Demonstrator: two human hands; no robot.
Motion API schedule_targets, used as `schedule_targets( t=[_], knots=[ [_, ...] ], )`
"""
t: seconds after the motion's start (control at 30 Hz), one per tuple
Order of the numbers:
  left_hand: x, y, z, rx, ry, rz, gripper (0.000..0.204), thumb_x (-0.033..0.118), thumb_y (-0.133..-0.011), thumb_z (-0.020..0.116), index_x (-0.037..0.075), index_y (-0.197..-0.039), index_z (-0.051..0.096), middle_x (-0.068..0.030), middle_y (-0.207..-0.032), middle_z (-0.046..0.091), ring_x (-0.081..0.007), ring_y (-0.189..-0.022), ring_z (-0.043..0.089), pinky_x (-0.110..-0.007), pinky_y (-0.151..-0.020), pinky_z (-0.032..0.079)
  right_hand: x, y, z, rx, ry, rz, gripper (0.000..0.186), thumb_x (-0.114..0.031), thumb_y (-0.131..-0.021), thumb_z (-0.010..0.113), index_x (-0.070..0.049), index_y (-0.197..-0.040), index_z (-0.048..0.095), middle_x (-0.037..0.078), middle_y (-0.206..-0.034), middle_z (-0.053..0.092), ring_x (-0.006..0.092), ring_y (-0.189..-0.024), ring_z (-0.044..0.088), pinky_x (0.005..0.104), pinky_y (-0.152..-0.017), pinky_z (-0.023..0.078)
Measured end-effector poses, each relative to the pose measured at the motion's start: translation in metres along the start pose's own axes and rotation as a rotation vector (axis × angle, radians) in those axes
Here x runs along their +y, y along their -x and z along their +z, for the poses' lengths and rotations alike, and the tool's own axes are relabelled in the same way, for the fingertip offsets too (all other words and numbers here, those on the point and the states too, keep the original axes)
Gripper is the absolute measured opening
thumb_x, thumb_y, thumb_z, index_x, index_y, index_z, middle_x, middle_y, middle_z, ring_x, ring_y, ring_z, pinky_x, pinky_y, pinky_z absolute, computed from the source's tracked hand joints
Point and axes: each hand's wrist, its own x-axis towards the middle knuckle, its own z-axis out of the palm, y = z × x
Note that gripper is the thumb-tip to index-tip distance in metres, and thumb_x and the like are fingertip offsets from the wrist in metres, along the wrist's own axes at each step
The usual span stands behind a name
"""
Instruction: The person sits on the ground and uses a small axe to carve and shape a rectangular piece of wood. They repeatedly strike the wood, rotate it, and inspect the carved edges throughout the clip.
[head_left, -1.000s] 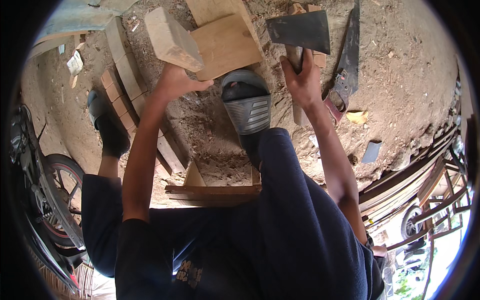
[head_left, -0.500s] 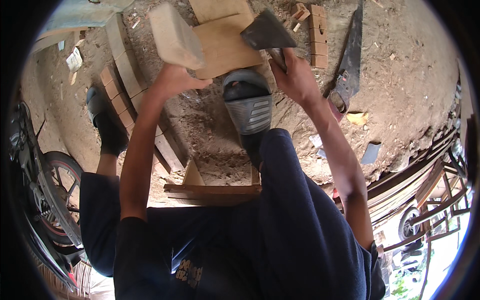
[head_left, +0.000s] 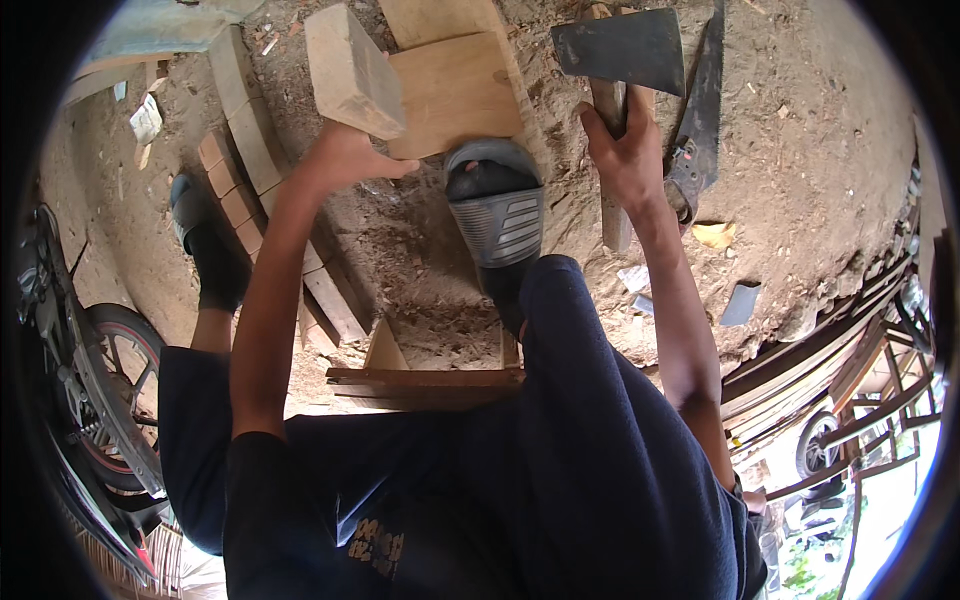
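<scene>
My left hand (head_left: pixel 345 160) grips a thick pale wooden block (head_left: pixel 352 75), its thumb stretched out to the right and its fingers mostly hidden behind the wood. The block is tilted over the left edge of a flat wooden board (head_left: pixel 460 90) on the dirt floor. To the right, my right hand (head_left: pixel 630 155) is closed round the wooden handle of a hatchet (head_left: pixel 620 48) with a broad dark blade. Its handle end sticks out below the hand. Between my hands, my sandalled foot (head_left: pixel 495 205) rests just in front of the board.
A handsaw (head_left: pixel 705 110) lies right of the hatchet. Rows of small wooden blocks (head_left: pixel 238 205) and longer beams (head_left: pixel 250 130) run along the left. A wooden frame (head_left: pixel 425 378) sits by my legs. A motorcycle (head_left: pixel 110 380) stands at far left, stacked planks (head_left: pixel 800 385) at right.
My right hand has swung the hatchet to the right, away from the block, and its blade now covers part of the brown blocks there. My left hand and the block have barely shifted.
</scene>
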Motion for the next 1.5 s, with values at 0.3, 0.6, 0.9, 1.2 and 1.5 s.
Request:
schedule_targets(
  t=[0.3,0.6,0.9,1.2,1.5],
  knots=[
    [-0.002,-0.005,-0.017,-0.08,0.092,-0.035,0.123,0.022,-0.059,0.091,0.016,-0.16,0.021,-0.0134,-0.157,0.034,-0.0304,-0.146,0.03,-0.038,-0.12,0.027,0.009,0.006,-0.007,-0.072,0.062,-0.157,0.043,-0.02,-0.09,0.071,0.004,-0.121,0.055,0.022,-0.079,0.069,0.0254,-0.066,0.068,0.0389,-0.059,0.05],
    [0.002,-0.004,-0.027,-0.178,0.009,-0.031,0.101,0.03,-0.057,0.093,0.001,-0.143,0.046,-0.0184,-0.139,0.053,-0.0303,-0.131,0.05,-0.038,-0.11,0.041,-0.006,0.017,-0.009,-0.129,0.117,-0.155,0.038,-0.017,-0.092,0.068,-0.002,-0.125,0.055,0.026,-0.08,0.068,0.0396,-0.073,0.071,0.0418,-0.061,0.053],
    [-0.004,-0.008,-0.032,-0.068,0.046,0.07,0.1,0.026,-0.056,0.094,0.0,-0.142,0.047,-0.0175,-0.137,0.056,-0.0291,-0.127,0.053,-0.036,-0.108,0.042,0.016,0.005,0.002,-0.229,0.361,-0.298,0.035,-0.014,-0.091,0.066,-0.01,-0.124,0.055,0.021,-0.084,0.069,0.0404,-0.071,0.069,0.0477,-0.063,0.056],
    [0.006,-0.011,-0.043,-0.227,0.063,-0.071,0.092,0.024,-0.057,0.093,-0.001,-0.135,0.053,-0.0174,-0.132,0.059,-0.0275,-0.122,0.057,-0.036,-0.104,0.045,0.027,0.006,0.008,-0.094,0.222,-0.47,0.04,-0.014,-0.091,0.064,-0.014,-0.127,0.049,0.02,-0.088,0.07,0.0416,-0.074,0.069,0.0487,-0.063,0.058],
    [0.006,-0.004,-0.037,-0.15,-0.043,-0.016,0.093,0.028,-0.056,0.095,-0.001,-0.134,0.054,-0.0164,-0.132,0.059,-0.028,-0.123,0.056,-0.036,-0.105,0.044,0.012,0.012,0.016,-0.155,0.221,-0.217,0.036,-0.019,-0.092,0.067,-0.008,-0.122,0.051,0.022,-0.081,0.068,0.0388,-0.072,0.068,0.0451,-0.062,0.054]
  ],
)
